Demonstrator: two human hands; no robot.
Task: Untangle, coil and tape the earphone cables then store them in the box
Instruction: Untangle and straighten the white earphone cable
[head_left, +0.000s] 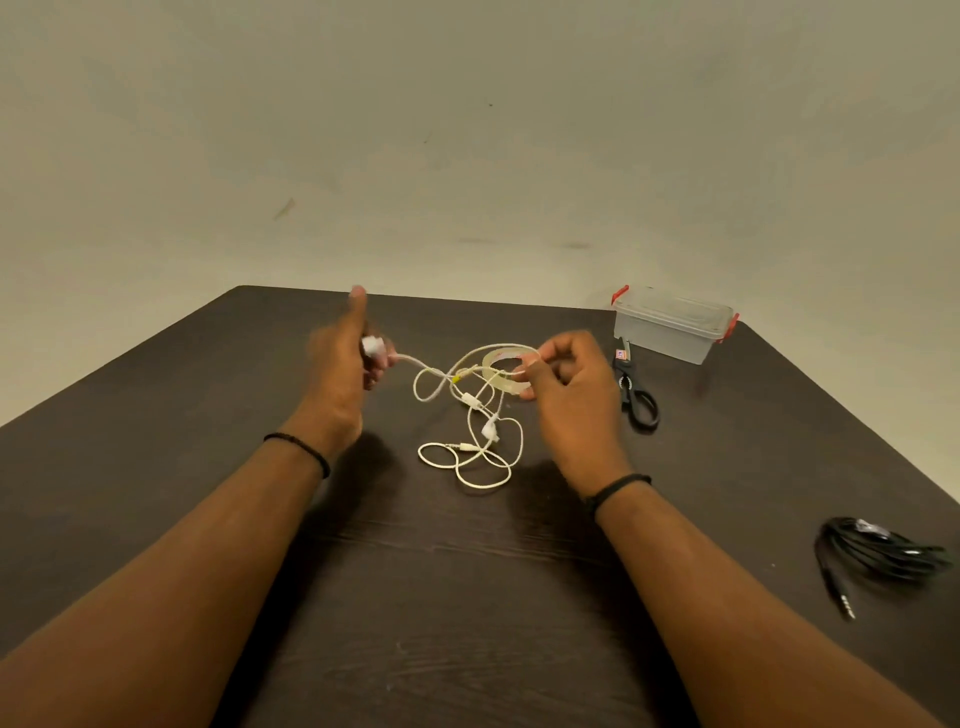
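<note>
White earphone cable (470, 415) is tangled mid-counter, loops and plug end lying on the dark wood counter (415, 597), upper part lifted between both hands. Left hand (348, 353) has fingers curled around a white earbud end, thumb sticking up; cable runs right from it. Right hand (563, 376) pinches another strand of the same cable, fingers curled, just above a clear tape roll (506, 371). Tape roll sits on the counter behind the tangle, partly hidden by the right hand's fingers; cannot tell if the cable touches it. Black scissors (636, 395) lie just right of the right hand, handles toward the near edge. Clear plastic box (670, 327) with red latches sits at the far right of the counter, lid on, just beyond the scissors. Black earphone cable (878, 556), bundled in a coil, lies near the right edge, well apart from the white one, its plug trailing toward the near side. Black bands on both wrists.
</note>
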